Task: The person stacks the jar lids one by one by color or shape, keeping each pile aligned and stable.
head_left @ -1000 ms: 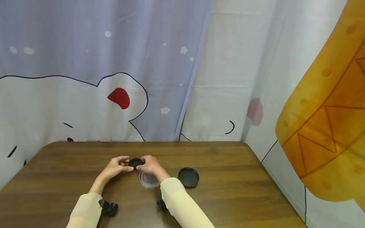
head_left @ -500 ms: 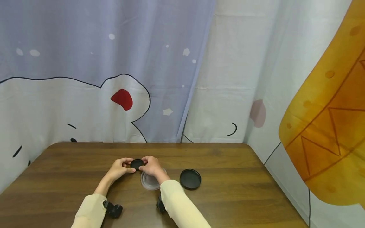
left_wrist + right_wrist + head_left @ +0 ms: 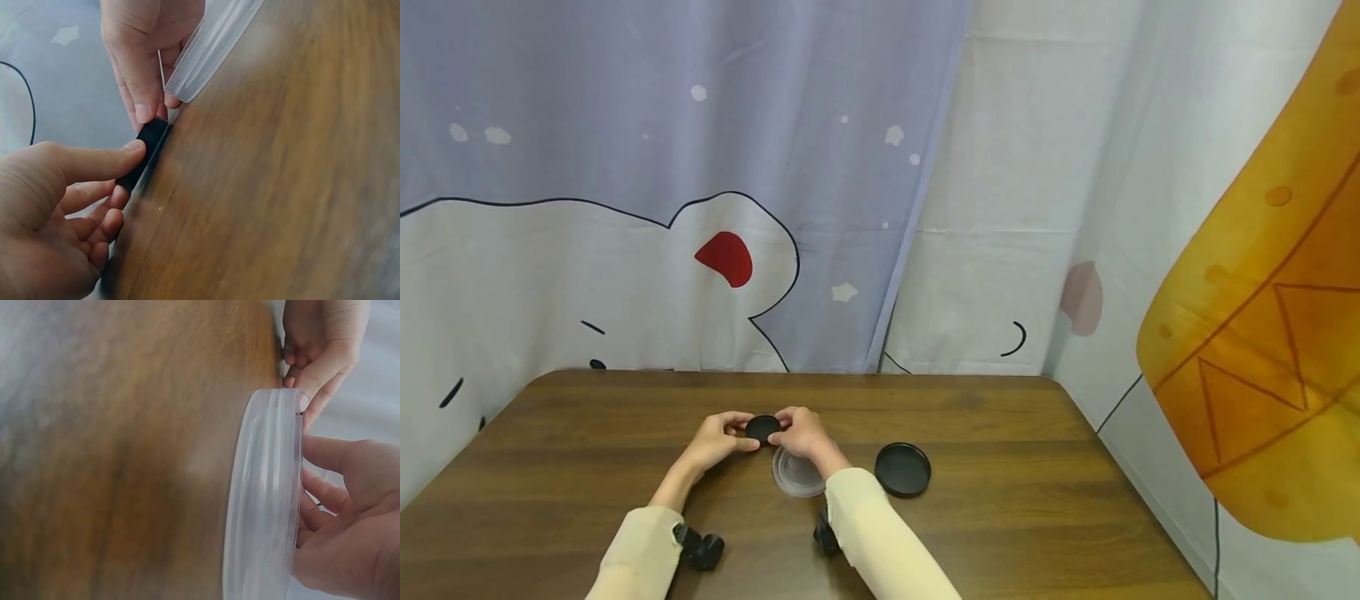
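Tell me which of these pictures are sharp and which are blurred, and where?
Head view: evenly lit and sharp; the small black round cap and the brown wooden table are clear. Left wrist view: the left hand is sharp, the near table is smeared. Right wrist view: the wood is badly blurred, and the clear plastic round lid is soft, with pale glare.

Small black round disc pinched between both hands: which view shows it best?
Head view: the small black round disc shows its full face between the left hand and right hand. Left wrist view shows it edge-on only. Right wrist view doesn't show it.
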A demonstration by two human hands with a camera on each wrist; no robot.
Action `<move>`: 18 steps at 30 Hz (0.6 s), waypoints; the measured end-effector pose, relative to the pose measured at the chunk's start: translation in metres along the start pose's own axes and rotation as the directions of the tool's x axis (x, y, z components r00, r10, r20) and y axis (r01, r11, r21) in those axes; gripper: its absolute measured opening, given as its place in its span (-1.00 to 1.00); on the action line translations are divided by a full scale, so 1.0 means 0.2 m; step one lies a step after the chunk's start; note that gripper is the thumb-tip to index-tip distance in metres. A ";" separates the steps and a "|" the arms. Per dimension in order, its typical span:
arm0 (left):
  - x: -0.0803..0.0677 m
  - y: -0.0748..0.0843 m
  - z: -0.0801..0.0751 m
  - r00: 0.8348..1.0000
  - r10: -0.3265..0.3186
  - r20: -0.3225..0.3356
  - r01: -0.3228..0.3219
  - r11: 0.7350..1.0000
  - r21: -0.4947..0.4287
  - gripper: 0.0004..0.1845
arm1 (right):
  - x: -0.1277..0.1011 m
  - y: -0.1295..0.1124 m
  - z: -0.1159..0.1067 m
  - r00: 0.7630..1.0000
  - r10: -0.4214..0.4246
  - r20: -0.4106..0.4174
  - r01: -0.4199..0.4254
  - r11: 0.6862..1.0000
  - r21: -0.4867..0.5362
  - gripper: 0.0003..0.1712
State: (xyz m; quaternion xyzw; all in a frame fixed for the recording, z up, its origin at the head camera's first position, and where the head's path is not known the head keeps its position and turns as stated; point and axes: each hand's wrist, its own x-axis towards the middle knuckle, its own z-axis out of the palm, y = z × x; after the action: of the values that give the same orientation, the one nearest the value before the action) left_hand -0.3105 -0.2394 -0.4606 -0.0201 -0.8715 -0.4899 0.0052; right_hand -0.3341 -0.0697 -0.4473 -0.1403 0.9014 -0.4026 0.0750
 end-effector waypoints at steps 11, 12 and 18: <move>0.00 0.04 -0.03 1.000 0.008 -0.024 -0.008 1.000 -0.020 -0.42 | -0.01 -0.05 -0.02 0.999 -0.014 -0.033 0.017 0.995 0.100 -0.59; 0.00 0.05 -0.04 1.000 0.010 -0.029 -0.011 1.000 -0.026 -0.42 | -0.01 -0.05 -0.03 0.999 -0.031 -0.040 0.035 0.993 0.111 -0.59; 0.00 0.12 -0.05 0.998 0.029 -0.060 -0.032 0.998 -0.049 -0.40 | -0.02 -0.07 -0.10 0.990 -0.120 -0.072 0.130 0.980 0.150 -0.58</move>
State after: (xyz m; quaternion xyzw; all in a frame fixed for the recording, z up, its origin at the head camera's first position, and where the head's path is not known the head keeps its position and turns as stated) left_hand -0.3093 -0.2355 -0.4349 -0.0189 -0.8582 -0.5116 0.0382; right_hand -0.3335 -0.0628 -0.4240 -0.1778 0.8590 -0.4790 0.0321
